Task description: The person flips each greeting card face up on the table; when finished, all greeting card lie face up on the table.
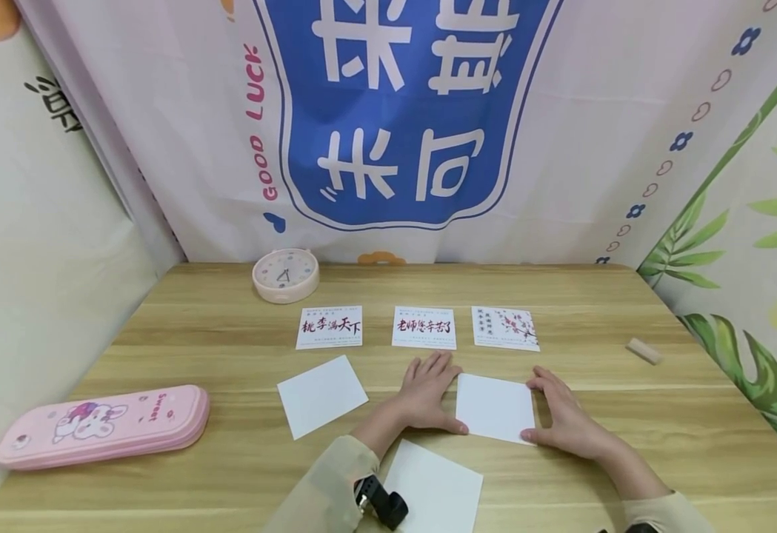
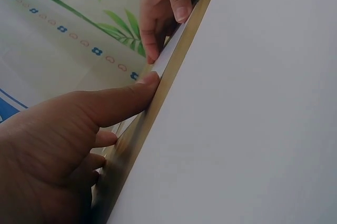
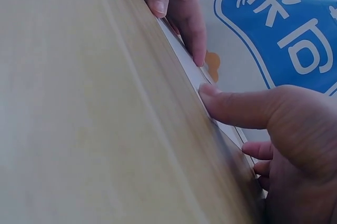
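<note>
A blank white card [image 1: 495,407] lies flat on the wooden table between my two hands. At its left edge is my left hand [image 1: 426,396], fingers spread and the thumb touching the lower left corner. My right hand [image 1: 564,418] touches the right edge, its thumb at the lower corner and a fingertip by the upper one. Both thumbs [image 2: 126,100] [image 3: 237,108] lie along the card's near side in the wrist views. Another blank card [image 1: 322,396] lies tilted to the left. A third blank card [image 1: 438,488] lies near the front, partly behind the left wrist's camera.
Three printed cards [image 1: 329,327] [image 1: 424,328] [image 1: 506,329] lie in a row behind the hands. A pink pencil case [image 1: 104,427] sits at the left, a round clock [image 1: 286,275] at the back. To the right lies a small wooden block [image 1: 644,351].
</note>
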`<state>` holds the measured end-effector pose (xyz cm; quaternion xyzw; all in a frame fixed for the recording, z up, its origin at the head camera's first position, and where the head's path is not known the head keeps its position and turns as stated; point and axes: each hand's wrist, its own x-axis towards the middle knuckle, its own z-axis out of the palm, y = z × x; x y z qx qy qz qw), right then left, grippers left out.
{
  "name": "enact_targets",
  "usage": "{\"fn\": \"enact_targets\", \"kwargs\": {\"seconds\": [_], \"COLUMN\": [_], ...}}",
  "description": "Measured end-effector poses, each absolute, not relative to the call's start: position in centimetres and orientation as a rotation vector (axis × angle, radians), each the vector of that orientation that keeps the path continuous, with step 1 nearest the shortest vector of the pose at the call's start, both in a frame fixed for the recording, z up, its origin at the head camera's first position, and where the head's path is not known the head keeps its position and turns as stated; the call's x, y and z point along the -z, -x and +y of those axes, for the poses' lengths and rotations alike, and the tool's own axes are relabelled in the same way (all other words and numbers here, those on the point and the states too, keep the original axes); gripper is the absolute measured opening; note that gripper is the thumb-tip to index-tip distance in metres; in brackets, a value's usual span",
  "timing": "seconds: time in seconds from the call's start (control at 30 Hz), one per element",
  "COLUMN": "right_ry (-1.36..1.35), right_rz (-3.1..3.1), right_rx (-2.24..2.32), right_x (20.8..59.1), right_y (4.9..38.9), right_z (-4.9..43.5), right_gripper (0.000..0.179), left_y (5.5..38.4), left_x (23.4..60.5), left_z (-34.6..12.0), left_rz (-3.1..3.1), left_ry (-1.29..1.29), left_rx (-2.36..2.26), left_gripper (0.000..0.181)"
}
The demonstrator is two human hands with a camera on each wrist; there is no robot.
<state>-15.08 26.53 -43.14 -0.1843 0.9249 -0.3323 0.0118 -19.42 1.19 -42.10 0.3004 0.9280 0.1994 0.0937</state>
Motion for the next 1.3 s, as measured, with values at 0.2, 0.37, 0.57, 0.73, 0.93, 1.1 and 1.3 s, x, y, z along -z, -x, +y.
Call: {"fn": "enact_targets", "kwargs": {"seconds": [0.2,0.37,0.57,0.73,0.93,1.1,1.3], "right_ry": [0.553,0.552,0.546,0.531,0.537,0.569,0.557], "right_rz": [2.873,2.855,2.855,2.856,2.876,2.935,2.993], "right_rx": [1.05,1.091,1.108,1.125,1.11,1.06,1.125], "right_x": [43.07,43.02,43.01,43.12,43.37,43.36,42.91], "right_y": [15.1,15.06,15.05,15.06,14.9,14.8,15.2], "right_z": [26.5,26.51,26.56,26.55,26.53,26.44,26.01], "right_gripper": [0.069,0.066,0.064,0.067,0.08,0.076,0.06], "left_y": [19.43,19.45,19.5,19.54,19.37,19.33,19.41], "left_x": [42.03,42.02,42.0,42.24,42.36,42.67,42.73], "left_z": [1.2,1.21,1.25,1.25,1.15,1.11,1.14], "left_rz": [2.755,2.756,2.75,2.746,2.742,2.753,2.785], "left_ry": [-0.9,-0.901,-0.9,-0.891,-0.898,-0.908,-0.917], "left_rx": [-0.587,-0.58,-0.575,-0.599,-0.67,-0.736,-0.858], "left_gripper": [0.089,0.091,0.092,0.09,0.089,0.091,0.091]}}
